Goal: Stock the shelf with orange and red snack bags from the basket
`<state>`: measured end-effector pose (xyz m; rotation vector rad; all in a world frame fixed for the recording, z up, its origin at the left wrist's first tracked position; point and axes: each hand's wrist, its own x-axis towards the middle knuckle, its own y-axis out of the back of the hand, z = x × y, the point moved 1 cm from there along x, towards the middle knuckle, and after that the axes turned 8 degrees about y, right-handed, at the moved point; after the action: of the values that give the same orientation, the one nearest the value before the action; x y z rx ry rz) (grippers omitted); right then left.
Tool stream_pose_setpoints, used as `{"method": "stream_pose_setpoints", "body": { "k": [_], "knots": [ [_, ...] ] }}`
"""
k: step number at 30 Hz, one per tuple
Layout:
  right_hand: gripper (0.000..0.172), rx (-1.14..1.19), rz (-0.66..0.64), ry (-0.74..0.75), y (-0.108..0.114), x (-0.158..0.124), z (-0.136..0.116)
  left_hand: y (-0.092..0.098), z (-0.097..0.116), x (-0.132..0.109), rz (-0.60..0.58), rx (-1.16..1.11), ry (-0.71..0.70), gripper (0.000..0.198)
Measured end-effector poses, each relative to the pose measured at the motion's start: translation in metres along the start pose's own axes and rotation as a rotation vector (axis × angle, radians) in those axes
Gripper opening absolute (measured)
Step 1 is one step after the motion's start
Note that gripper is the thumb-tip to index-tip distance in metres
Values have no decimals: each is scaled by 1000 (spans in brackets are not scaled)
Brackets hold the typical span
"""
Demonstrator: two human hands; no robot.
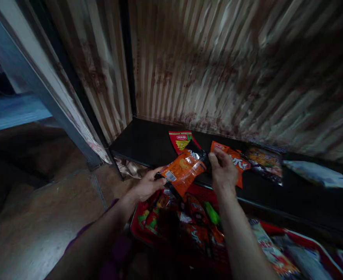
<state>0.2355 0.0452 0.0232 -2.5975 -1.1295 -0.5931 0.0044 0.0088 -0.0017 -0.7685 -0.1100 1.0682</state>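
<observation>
Between my hands, an orange and black snack bag [186, 169] is held tilted above the front edge of the black shelf, its barcode showing. My left hand [146, 186] pinches the lower left corner of this bag. At its upper right end, the curled fingers of my right hand [224, 171] close on the dark edge; the fingertips are partly hidden. Behind my right hand lies another orange bag [240, 165] on the shelf. A red pouch [179, 140] with a yellow picture lies at the back, partly covered by the held bag.
Below the black shelf [142, 134] stands a red basket [136, 229] filled with several snack packs. A second red basket [314, 243] holds more packs at right. A clear-fronted pack [265, 159] and a pale bag [317, 173] lie farther along the shelf. A dark post [127, 58] rises at the corner.
</observation>
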Motion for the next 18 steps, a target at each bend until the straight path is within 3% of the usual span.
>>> {"method": "stream_pose_setpoints", "body": {
  "k": [4, 12, 15, 18],
  "knots": [
    [48, 208, -49, -231, -6, -14, -11, 1, 4, 9, 87, -84, -108, 44],
    [46, 244, -413, -564, -29, -67, -19, -4, 11, 19, 170, -208, -261, 53],
    [46, 334, -404, -608, -38, -79, -21, -8, 9, 21, 199, -233, -293, 55],
    [46, 406, -296, -618, -44, -84, -22, -11, 8, 21, 191, -240, -293, 59]
  ]
}}
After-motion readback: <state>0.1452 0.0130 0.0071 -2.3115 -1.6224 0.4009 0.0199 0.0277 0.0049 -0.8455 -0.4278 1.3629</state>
